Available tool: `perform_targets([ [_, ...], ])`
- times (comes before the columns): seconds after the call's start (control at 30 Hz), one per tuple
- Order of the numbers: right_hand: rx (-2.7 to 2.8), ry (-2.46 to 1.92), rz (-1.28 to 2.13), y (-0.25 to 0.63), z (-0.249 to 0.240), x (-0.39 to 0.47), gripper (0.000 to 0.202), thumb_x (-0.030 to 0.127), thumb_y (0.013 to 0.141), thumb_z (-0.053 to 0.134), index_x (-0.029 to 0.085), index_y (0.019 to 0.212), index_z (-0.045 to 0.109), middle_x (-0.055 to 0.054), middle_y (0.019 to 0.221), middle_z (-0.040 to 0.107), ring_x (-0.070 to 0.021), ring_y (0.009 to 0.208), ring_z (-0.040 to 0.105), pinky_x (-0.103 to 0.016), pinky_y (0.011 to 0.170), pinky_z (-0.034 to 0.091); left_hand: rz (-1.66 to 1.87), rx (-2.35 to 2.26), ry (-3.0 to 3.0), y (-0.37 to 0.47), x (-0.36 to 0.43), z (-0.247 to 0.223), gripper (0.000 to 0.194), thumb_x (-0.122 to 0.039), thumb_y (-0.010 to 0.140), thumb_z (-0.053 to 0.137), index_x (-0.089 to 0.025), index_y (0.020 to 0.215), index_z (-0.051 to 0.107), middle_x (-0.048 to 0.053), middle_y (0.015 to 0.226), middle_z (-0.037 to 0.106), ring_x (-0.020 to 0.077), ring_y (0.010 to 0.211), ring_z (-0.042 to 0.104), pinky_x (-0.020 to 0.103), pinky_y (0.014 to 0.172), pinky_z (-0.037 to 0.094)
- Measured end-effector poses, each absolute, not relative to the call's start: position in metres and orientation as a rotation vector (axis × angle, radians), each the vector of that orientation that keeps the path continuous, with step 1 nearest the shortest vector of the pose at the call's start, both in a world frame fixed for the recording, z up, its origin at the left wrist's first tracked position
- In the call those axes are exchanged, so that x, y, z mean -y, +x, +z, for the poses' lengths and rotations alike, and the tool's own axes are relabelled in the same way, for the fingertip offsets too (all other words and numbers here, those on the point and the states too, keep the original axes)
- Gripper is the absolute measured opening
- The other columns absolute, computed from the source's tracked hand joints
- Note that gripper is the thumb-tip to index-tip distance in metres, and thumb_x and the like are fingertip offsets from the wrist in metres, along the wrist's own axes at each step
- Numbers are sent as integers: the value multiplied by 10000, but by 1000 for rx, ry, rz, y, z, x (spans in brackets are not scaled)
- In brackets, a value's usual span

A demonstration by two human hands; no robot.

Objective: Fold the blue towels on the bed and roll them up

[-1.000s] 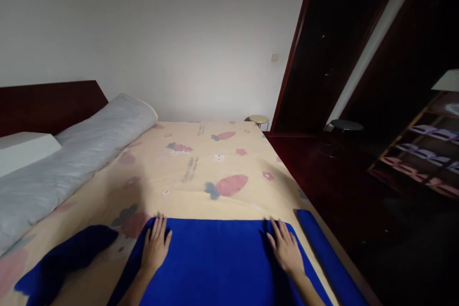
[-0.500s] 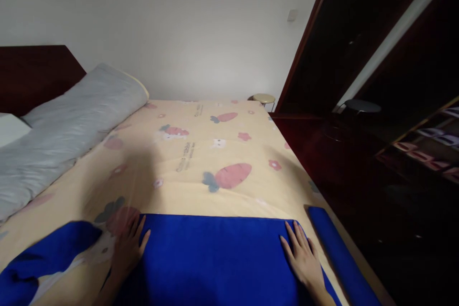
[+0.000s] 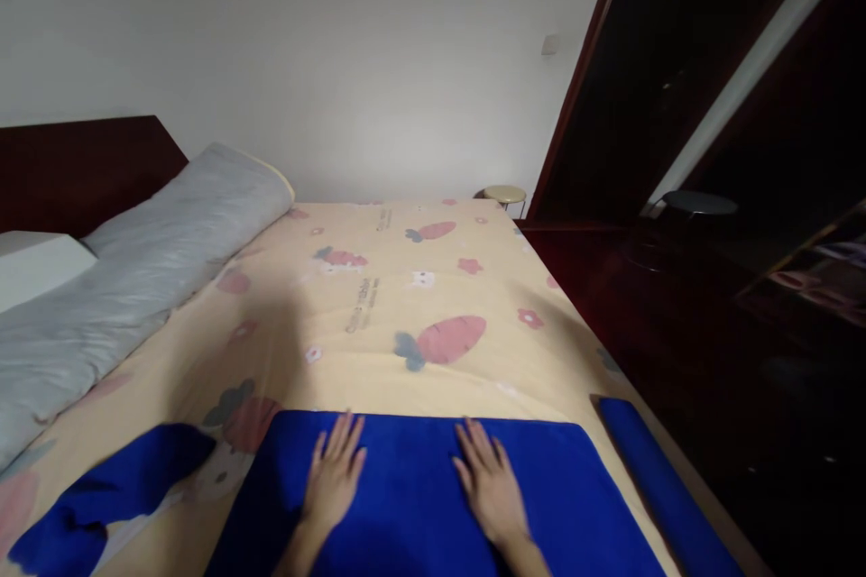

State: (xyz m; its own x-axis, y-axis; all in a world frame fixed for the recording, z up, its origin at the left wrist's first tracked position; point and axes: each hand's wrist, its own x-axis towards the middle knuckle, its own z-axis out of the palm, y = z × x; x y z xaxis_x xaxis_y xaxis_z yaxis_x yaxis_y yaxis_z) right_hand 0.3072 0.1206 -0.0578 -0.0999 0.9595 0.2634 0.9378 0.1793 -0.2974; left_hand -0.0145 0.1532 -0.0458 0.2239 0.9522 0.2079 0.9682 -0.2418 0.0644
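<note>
A blue cloth (image 3: 412,487) lies flat on the bed, its straight far edge running across the patterned sheet (image 3: 379,361). My left hand (image 3: 334,473) rests palm down on the cloth, left of its middle, with the fingers spread near the far edge. My right hand (image 3: 491,482) lies on it likewise, right of the middle, fingers apart. Neither hand grips anything. To the left is a crumpled blue and white cloth (image 3: 128,487). A narrow folded blue piece (image 3: 667,482) lies along the bed's right side.
A long grey pillow (image 3: 196,216) and a white box-like object (image 3: 41,266) lie at the left by the dark headboard (image 3: 95,162). Beyond the bed stands a beige stool (image 3: 504,194); a dark stool (image 3: 700,203) is at the right, near a shoe rack (image 3: 818,275).
Both my hands have moved inward from the side edges of the blue cloth towards its middle. The camera view has shifted slightly.
</note>
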Motion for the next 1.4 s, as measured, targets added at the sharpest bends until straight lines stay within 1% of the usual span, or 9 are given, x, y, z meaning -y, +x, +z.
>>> perform_targets([
  [0.13,1839,-2110,-113,443,-73,-93,699,594,940,267,197,1515,288,-105,1543,363,-272,1433,315,-521,1151,276,-291,2081,-2133,-148,-161,-40,538,-368,971,289,-230,1488,344,114,1525,415,292,1410,368,536,1111,322],
  [0.23,1834,-2170,-135,484,-74,-82,726,598,925,227,166,1501,322,-112,1546,356,-255,1444,292,-500,1166,247,-282,2112,-2079,-173,-160,-32,532,-337,972,260,-241,1490,336,111,1507,447,300,1410,366,594,1104,298],
  [0.4,1664,-2155,-265,399,-55,-96,664,499,971,177,119,1494,327,-175,1539,345,-301,1448,273,-572,1153,211,-356,2033,-2068,-63,-140,-25,518,-307,987,233,-228,1488,341,131,1526,408,307,1415,355,622,1130,219],
  [0.6,2139,-1687,35,268,-47,-118,554,450,997,329,299,1522,237,-46,1536,374,-217,1409,365,-441,1117,337,-372,1685,-2629,65,-133,-31,571,-344,988,328,-292,1529,155,47,1570,334,207,1424,349,434,1153,284],
  [0.73,2108,-1870,39,348,-59,-107,586,537,976,321,274,1499,316,-60,1535,382,-237,1420,344,-470,1143,300,-325,1958,-2380,-23,-150,-34,521,-398,982,325,-331,1498,285,42,1546,391,235,1407,379,485,1149,277],
  [0.93,1883,-2232,-90,471,-59,-94,748,634,937,142,178,1506,308,-92,1560,333,-259,1455,263,-518,1156,256,-346,2070,-2152,-157,-162,-31,568,-399,959,281,-151,1447,430,135,1527,405,314,1385,403,497,1114,329],
  [1.07,1807,-2169,-175,411,-45,-92,717,581,965,128,143,1497,324,-143,1550,331,-301,1439,294,-559,1134,269,-430,2107,-2035,-85,-144,-18,543,-322,984,221,-168,1495,322,151,1516,409,304,1395,390,579,1146,224],
  [1.27,2131,-1675,-67,258,-49,-62,608,411,988,344,330,1541,103,-44,1534,365,-236,1383,405,-455,1067,410,-451,1678,-2610,81,-77,-32,594,-255,968,309,-285,1529,114,31,1555,350,195,1420,358,421,1142,318],
  [1.4,2077,-1775,-60,289,-63,-21,603,488,964,385,342,1524,215,-50,1503,426,-262,1337,469,-470,1054,424,-362,1845,-2540,37,-44,-46,564,-341,973,309,-353,1519,164,-5,1554,355,208,1407,381,459,1123,353],
])
